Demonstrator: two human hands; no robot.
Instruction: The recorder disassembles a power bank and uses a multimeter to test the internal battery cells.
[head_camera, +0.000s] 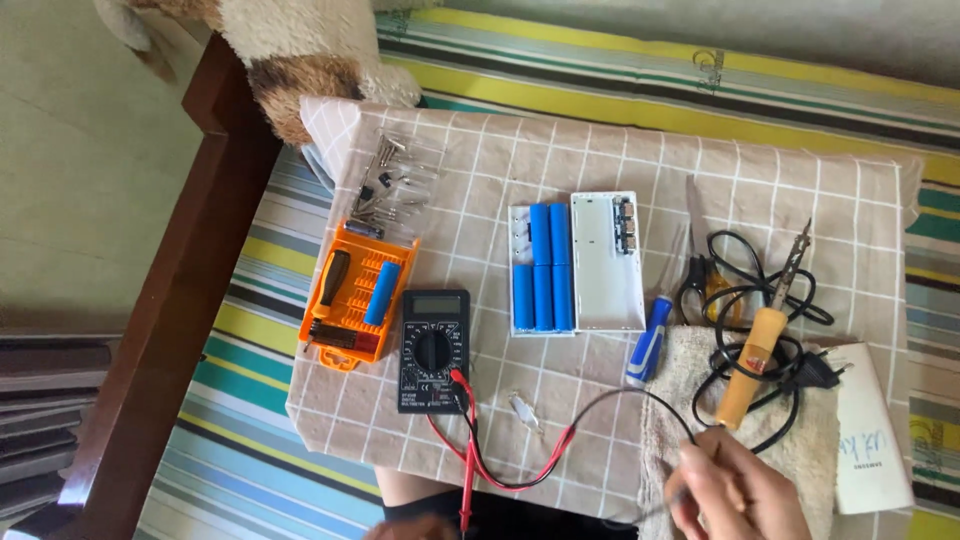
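Head view, right hand (735, 490): bottom right, fingers curled together around what looks like the black multimeter probe. It's thin and half hidden, so that's my best guess. The grip is closed on it, held like a pen, which makes sense for poking at small contacts.

Head view, left hand (410, 527): only a sliver shows at the bottom edge near the red probe lead (470, 480); can't tell if its grip is apart or together.

Multimeter (433, 350): black, lying flat near the front of the checked cloth (600, 160), screen facing the person so it reads easily, red and black leads looping out toward the hands.

Battery pack (575, 262): white case opened up mid-cloth, blue cylindrical cells (543, 280) sitting in rows in the left half, right half bare with the port end at the top.

Soldering iron (762, 350): yellow handle resting on a beige towel (790, 440), tip angled up and away from the hands, black cord bunched around it.

Orange bit case (355, 295): open at left with one loose blue cell lying in it, small bits scattered above.

Blue-handled screwdriver (650, 340): lying just right of the pack.
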